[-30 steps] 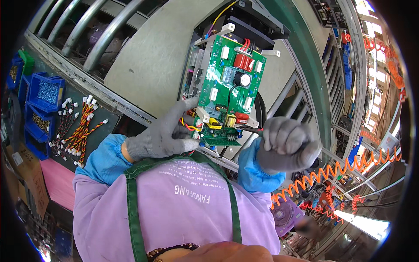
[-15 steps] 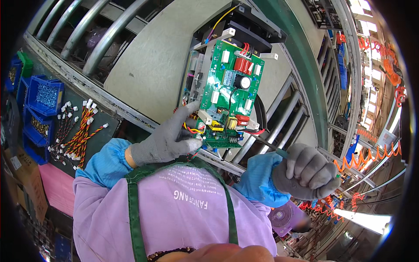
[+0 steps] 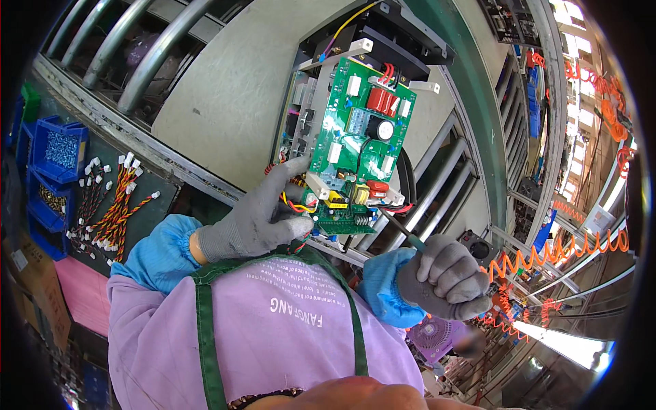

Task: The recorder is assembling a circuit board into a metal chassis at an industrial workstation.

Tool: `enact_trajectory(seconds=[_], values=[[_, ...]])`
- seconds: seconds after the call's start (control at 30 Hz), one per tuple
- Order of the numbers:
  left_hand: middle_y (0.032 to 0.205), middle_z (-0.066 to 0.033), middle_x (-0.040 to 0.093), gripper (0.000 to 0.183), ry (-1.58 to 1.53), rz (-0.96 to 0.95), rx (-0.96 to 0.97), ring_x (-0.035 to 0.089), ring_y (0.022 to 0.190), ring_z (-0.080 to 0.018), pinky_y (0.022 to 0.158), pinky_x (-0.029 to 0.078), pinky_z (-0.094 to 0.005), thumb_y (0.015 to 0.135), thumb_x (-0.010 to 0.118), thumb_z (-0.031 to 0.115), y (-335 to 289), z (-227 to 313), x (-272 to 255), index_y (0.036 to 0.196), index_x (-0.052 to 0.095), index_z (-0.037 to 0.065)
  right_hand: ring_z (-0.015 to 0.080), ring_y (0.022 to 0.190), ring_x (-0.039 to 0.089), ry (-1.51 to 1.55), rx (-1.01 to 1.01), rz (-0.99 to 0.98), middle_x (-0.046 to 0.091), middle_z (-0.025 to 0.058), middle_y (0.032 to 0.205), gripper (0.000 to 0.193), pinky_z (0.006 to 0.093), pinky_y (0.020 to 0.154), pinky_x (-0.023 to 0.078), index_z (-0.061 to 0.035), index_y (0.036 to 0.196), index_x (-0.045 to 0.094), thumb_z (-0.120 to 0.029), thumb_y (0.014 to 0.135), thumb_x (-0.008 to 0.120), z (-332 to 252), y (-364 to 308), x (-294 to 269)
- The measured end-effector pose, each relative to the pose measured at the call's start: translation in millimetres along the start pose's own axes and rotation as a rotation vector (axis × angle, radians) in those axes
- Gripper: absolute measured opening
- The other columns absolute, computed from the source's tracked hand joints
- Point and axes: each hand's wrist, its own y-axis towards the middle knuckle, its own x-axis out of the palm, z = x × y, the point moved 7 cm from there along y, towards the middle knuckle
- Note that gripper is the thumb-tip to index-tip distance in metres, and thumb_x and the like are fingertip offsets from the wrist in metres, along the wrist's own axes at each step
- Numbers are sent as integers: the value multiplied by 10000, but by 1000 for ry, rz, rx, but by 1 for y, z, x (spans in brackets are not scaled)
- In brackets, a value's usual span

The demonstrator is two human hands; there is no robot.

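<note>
A green circuit board point(image 3: 374, 158) carries red, white, yellow and black parts and sits on a black metal chassis point(image 3: 400, 42). My left hand point(image 3: 256, 213), in a grey glove, grips the board's lower left corner, its fingers and thumb on either side of red and yellow wires point(image 3: 295, 205). My right hand point(image 3: 451, 277), gloved too, is wrapped round the green handle of a screwdriver point(image 3: 414, 240). The thin shaft points up and left at the lower right corner of the board, near a white bracket point(image 3: 394, 197). Whether its tip touches anything I cannot tell.
To the left, blue bins point(image 3: 63, 147) of screws stand beside bundled connector wires point(image 3: 123, 198). Metal rollers point(image 3: 164, 58) flank the pale board point(image 3: 225, 102) under the chassis. Orange coiled hoses point(image 3: 547, 256) hang at the right, and a purple fan point(image 3: 434, 338) is at lower right.
My right hand has moved left with the screwdriver, bringing the shaft closer to the board's lower right corner. My left hand keeps its hold on the board.
</note>
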Motion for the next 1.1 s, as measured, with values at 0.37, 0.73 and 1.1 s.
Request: enact_trajectory(seconds=[0.37, 0.73, 1.1], values=[[1181, -187, 536, 808, 86, 34, -35, 583, 1028, -192, 847, 492, -315, 797, 674, 159, 2, -3, 0, 1424, 188, 4, 81, 314, 309, -30, 53, 61, 348, -55, 407, 482, 206, 323, 287, -117, 525, 394, -336, 950, 460, 21, 5, 7], [1090, -182, 539, 802, 200, 27, -49, 597, 936, -196, 786, 504, -305, 796, 684, 164, 2, -1, 1, 1412, 195, 9, 77, 367, 248, 236, 498, -12, 315, -31, 506, 308, 228, 287, 250, -98, 725, 416, -289, 956, 487, 93, 57, -12], [1118, -140, 455, 793, 80, 85, -1, 507, 983, -164, 829, 478, -297, 817, 657, 187, 1, -9, 2, 1445, 199, 30, 69, 365, 273, 206, 239, -29, 336, -29, 486, 372, 232, 327, 263, -128, 658, 381, -292, 991, 410, 41, 43, -2]])
